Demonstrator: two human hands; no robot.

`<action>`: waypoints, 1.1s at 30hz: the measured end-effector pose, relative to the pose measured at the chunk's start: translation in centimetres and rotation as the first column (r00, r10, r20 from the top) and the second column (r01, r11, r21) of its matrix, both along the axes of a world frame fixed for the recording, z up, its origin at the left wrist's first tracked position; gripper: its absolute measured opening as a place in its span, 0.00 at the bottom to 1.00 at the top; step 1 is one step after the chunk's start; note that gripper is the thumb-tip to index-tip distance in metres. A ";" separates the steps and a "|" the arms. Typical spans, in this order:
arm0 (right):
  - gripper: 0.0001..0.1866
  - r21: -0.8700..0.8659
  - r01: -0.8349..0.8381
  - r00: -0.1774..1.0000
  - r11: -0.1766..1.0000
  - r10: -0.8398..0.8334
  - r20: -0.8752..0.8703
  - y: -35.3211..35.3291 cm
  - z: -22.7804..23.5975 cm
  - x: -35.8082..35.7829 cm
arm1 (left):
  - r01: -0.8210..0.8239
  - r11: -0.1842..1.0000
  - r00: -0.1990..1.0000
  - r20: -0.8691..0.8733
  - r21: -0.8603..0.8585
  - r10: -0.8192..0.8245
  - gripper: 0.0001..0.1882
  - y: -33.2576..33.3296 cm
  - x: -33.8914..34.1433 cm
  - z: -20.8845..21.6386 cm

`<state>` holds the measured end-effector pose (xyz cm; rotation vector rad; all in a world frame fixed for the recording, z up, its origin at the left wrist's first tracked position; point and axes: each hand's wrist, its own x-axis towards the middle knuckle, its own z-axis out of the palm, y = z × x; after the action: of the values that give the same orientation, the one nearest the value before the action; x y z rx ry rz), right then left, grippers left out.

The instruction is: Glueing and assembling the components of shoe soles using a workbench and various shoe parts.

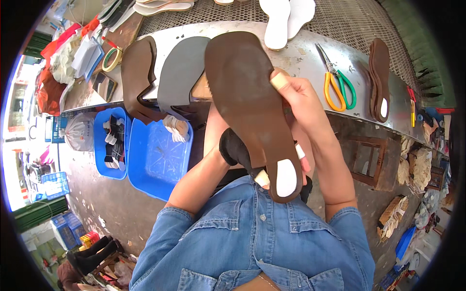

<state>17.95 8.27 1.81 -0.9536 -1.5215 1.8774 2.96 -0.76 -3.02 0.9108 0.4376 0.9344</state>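
Note:
A large brown insole [247,82] with a white oval pad [286,177] at its narrow end is held up in front of me. My left hand [237,149], in a black glove with a pale cover on the thumb, grips its left edge near the narrow end. My right hand [303,102], with tan covers on its fingertips, pinches the right edge higher up. Both hands are closed on the piece, and some fingers are hidden behind it. On the bench beyond lie a dark grey insole-shaped piece [182,68] and a stack of brown pieces [136,72].
Scissors [335,85] with yellow and green handles rest on the metal bench [310,63]. A stack of brown insoles [378,77] stands to their right, white insoles [277,24] behind. Blue bins [162,150] stand below left; a tape roll [112,59] lies at the left.

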 end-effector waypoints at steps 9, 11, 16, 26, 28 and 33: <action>0.23 0.297 0.109 0.989 0.949 -0.133 0.062 -2.7 3.8 2.6 | 0.305 0.908 0.757 -0.652 0.288 -0.048 0.27 2.2 -0.8 2.4; 0.25 0.580 -0.015 0.952 0.814 -0.165 0.257 -3.5 4.4 1.7 | -0.051 0.984 0.796 -0.588 0.171 0.144 0.27 1.2 -0.2 4.7; 0.21 0.377 0.137 0.984 0.916 -0.169 0.054 -4.1 5.3 0.9 | -0.016 0.992 0.995 -0.099 0.127 0.029 0.40 1.0 -1.4 4.0; 0.17 0.045 0.218 0.958 0.975 -0.205 -0.198 -3.0 3.5 1.1 | 0.370 0.927 0.693 0.684 -0.065 -0.228 0.45 -1.3 0.4 3.9; 0.19 0.043 0.253 0.947 0.967 -0.238 -0.217 -2.9 3.7 1.3 | 0.384 0.922 0.679 0.693 -0.054 -0.242 0.46 -1.6 0.4 3.9; 0.26 0.130 0.420 0.886 0.898 -0.376 -0.270 -2.4 4.0 1.2 | 0.513 0.849 0.542 0.719 0.126 -0.434 0.40 0.4 0.6 2.3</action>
<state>19.11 5.85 5.80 -0.8438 -1.2193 1.4679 3.54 -0.36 -0.72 0.4444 -0.4561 0.6743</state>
